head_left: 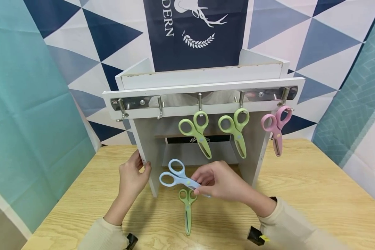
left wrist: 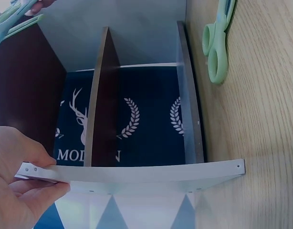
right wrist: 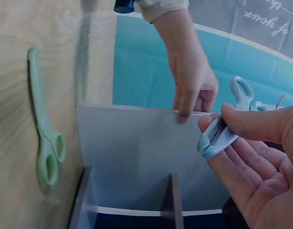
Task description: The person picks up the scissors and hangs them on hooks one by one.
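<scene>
Blue scissors [head_left: 179,177] are pinched by the blade end between the thumb and fingers of my right hand [head_left: 223,182], handles pointing up and left. My left hand [head_left: 132,175] grips the front edge of the left side panel of a white shelf unit [head_left: 143,152], thumb on one face and fingers behind. Below the blue scissors, green scissors [head_left: 188,211] lie on the wooden table, handles toward the shelf. On the hook rail [head_left: 175,100], two green scissors [head_left: 195,133] hang from the middle and the neighbouring hook, and pink scissors [head_left: 277,130] from the rightmost one.
The two left hooks [head_left: 122,109] carry nothing. Inside the unit, a horizontal shelf board [left wrist: 96,95] spans between the side panels. Behind stands a patterned cloth [head_left: 112,45], with a teal cloth [head_left: 34,104] at the left. The wooden table [head_left: 300,194] extends on both sides.
</scene>
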